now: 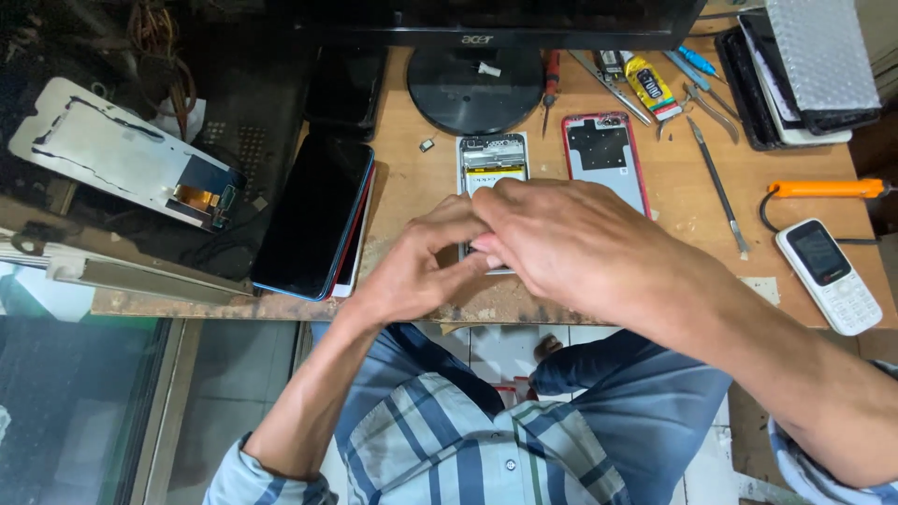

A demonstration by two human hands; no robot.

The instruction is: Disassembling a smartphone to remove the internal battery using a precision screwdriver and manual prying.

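Observation:
An opened smartphone [493, 161] lies on the wooden bench [412, 187], its yellow-labelled battery and circuit board showing at the top end. Both hands cover its lower half. My left hand [421, 262] grips the phone's lower left edge with curled fingers. My right hand [561, 238] lies over the phone from the right, fingertips pressing at the lower end beside the left thumb. What the fingertips pinch is hidden. The phone's red-rimmed back cover [603, 154] lies just right of it, inside up.
A stack of dark-screened phones [313, 215] lies left. A detached display panel [122, 154] sits far left. Monitor base [475, 89] stands behind. Tweezers [613, 86], glue tube [652, 86], a thin pry tool [718, 187], an orange-handled tool [828, 188] and a white keypad phone [830, 274] lie right.

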